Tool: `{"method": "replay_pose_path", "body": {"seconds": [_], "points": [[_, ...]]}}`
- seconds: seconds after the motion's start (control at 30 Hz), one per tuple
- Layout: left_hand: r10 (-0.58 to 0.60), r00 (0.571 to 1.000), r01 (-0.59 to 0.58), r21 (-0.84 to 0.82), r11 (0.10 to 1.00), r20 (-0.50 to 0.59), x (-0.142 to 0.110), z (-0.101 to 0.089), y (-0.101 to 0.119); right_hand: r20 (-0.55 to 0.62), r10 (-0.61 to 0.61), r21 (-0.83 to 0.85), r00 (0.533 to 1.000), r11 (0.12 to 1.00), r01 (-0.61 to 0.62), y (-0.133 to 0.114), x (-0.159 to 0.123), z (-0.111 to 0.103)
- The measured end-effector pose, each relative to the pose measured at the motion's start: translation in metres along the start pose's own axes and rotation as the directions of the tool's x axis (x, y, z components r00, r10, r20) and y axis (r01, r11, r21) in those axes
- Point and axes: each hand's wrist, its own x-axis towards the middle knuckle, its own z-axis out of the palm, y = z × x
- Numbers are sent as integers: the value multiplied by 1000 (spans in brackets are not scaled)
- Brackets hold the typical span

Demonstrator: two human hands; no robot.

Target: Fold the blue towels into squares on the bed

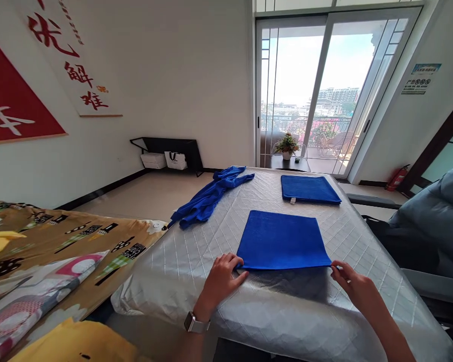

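A blue towel (281, 241), spread into a flat rectangle, lies near the front of the silver quilted mattress cover (268, 322). At its near left corner my left hand (222, 276) is closed, thumb and fingers on the edge. My right hand (351, 279) pinches the near right corner, and the front edge between both hands looks slightly raised. Behind it sits a neat stack of folded blue towels (309, 188) with a white tag at its front. More blue cloth (213, 196) lies crumpled along the left side of the bed.
Left of the bed is a brown patterned bedspread (128, 231) with a yellow cushion (75, 342) in front. A grey padded seat (434, 216) stands close on the right. Beyond the far edge are a potted plant (287, 146) on a small table and a sliding glass door (324, 100).
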Motion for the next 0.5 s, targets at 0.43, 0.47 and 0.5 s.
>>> {"method": "replay_pose_path", "body": {"seconds": [0.43, 0.47, 0.5], "points": [[79, 995, -68, 163, 984, -65, -3, 6, -1, -86, -138, 119, 987, 982, 147, -4, 20, -17], [101, 992, -84, 188, 979, -79, -4, 7, -2, -88, -155, 111, 984, 980, 164, -2, 20, -18], [122, 988, -100, 210, 973, -93, -6, 7, -4, -95, -171, 94, 981, 979, 180, 0, 20, -20]]}}
